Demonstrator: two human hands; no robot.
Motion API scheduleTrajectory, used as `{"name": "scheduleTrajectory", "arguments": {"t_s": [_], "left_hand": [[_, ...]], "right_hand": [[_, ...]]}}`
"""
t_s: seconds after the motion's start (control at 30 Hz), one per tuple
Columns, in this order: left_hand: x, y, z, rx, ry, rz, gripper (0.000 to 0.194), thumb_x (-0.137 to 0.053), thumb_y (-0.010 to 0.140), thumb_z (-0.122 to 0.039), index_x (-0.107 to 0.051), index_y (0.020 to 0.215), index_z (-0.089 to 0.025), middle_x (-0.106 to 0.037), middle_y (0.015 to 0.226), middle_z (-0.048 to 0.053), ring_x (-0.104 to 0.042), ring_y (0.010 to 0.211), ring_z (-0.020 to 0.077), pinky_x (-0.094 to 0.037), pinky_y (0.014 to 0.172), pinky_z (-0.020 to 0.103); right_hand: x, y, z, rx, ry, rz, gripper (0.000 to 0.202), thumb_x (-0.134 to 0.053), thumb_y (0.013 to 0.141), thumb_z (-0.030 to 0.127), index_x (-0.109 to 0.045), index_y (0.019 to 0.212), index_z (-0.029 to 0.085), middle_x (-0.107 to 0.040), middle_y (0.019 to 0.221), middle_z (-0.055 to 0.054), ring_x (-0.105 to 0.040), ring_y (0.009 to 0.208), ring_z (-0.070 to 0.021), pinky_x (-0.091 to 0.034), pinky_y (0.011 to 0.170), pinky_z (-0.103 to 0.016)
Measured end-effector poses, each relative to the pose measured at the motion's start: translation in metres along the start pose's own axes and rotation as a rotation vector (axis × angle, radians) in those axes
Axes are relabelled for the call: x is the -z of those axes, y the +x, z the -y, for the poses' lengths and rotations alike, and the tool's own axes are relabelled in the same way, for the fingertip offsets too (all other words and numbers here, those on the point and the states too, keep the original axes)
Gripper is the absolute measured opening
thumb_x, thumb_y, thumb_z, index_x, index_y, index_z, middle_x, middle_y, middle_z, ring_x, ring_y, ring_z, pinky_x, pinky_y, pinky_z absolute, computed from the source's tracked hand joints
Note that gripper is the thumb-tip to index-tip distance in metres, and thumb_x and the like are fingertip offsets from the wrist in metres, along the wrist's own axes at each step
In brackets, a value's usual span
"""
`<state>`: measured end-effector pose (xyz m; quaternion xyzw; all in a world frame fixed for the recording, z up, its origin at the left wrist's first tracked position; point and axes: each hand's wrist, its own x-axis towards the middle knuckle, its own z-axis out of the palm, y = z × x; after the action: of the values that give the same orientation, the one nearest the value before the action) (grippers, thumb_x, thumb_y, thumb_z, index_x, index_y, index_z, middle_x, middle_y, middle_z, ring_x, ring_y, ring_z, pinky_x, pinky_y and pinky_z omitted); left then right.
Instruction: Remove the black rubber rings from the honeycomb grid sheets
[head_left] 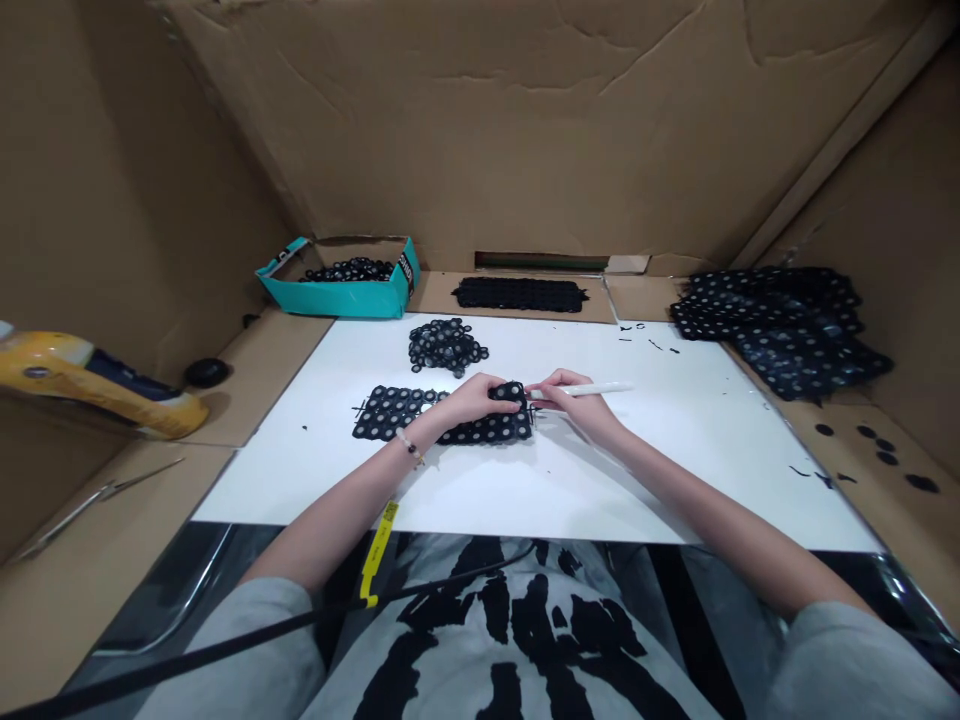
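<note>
A flat black sheet (390, 412) studded with pale round dots lies on the white board (465, 490). My left hand (480, 397) pinches the sheet's right end, where a corner is lifted and folded over. In my right hand (576, 400) is a slim white pen-like tool (613, 387), held sideways with its tip end at the raised edge. The fingers of both hands almost meet there, and the tool's tip is too small to make out. Just behind the sheet sits a loose pile of small black rings (446, 345).
A turquoise box (337, 297) of similar rings stands at the back left. A folded black strip (521, 294) lies at the back, with dotted black sheets (787, 325) heaped at right. Tweezers (105, 492) and a yellow tool (97, 375) are at left. Cardboard walls (525, 130) enclose the board.
</note>
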<state>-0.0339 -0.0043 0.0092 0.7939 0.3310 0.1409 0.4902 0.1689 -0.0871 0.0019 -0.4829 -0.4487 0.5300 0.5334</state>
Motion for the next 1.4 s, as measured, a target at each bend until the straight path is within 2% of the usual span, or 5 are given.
{"name": "scheduleTrajectory", "arguments": {"t_s": [0.37,0.8,1.07,1.23,1.4], "left_hand": [[-0.004,0.002,0.001,0.008,-0.016,-0.015,0.039,-0.07,0.074,-0.051,-0.067,0.075,-0.013,-0.061,0.068,0.0,-0.053,0.066,0.0162,-0.037,0.064,0.027],[0.003,-0.004,-0.008,0.077,-0.259,0.147,0.036,-0.075,0.071,-0.049,-0.067,0.08,-0.014,-0.067,0.076,0.002,-0.057,0.071,0.0172,-0.041,0.067,0.028],[0.009,-0.002,-0.001,-0.098,0.188,-0.117,0.037,-0.067,0.079,-0.051,-0.066,0.087,-0.015,-0.068,0.087,0.004,-0.059,0.083,0.0225,-0.042,0.074,0.03],[0.002,-0.001,0.001,-0.141,0.194,-0.124,0.032,-0.06,0.083,-0.046,-0.066,0.08,-0.016,-0.068,0.08,0.004,-0.059,0.079,0.0215,-0.042,0.073,0.031],[-0.005,0.0,0.004,-0.118,0.118,-0.141,0.029,-0.067,0.078,-0.043,-0.069,0.089,-0.016,-0.072,0.091,0.006,-0.063,0.088,0.0233,-0.045,0.081,0.032]], "right_hand": [[0.005,0.004,-0.002,-0.122,0.042,0.056,0.034,-0.082,0.067,0.044,-0.06,0.069,0.018,-0.074,0.081,-0.004,-0.072,0.076,-0.0173,-0.062,0.079,-0.035],[-0.009,-0.008,-0.009,0.232,-0.502,-0.017,0.017,-0.057,0.089,0.038,-0.061,0.083,0.023,-0.074,0.089,-0.004,-0.071,0.082,-0.0222,-0.055,0.075,-0.036],[0.006,0.003,-0.001,0.072,-0.134,-0.036,0.026,-0.071,0.078,0.044,-0.061,0.073,0.02,-0.075,0.088,-0.006,-0.072,0.083,-0.0201,-0.058,0.083,-0.037],[0.008,0.006,0.003,-0.046,0.045,0.04,0.032,-0.079,0.068,0.044,-0.059,0.066,0.019,-0.076,0.096,-0.006,-0.071,0.087,-0.0187,-0.057,0.088,-0.036],[0.0,0.007,-0.004,0.001,-0.051,-0.053,0.029,-0.076,0.069,0.045,-0.062,0.068,0.02,-0.071,0.08,-0.002,-0.067,0.076,-0.0163,-0.058,0.081,-0.035]]}}
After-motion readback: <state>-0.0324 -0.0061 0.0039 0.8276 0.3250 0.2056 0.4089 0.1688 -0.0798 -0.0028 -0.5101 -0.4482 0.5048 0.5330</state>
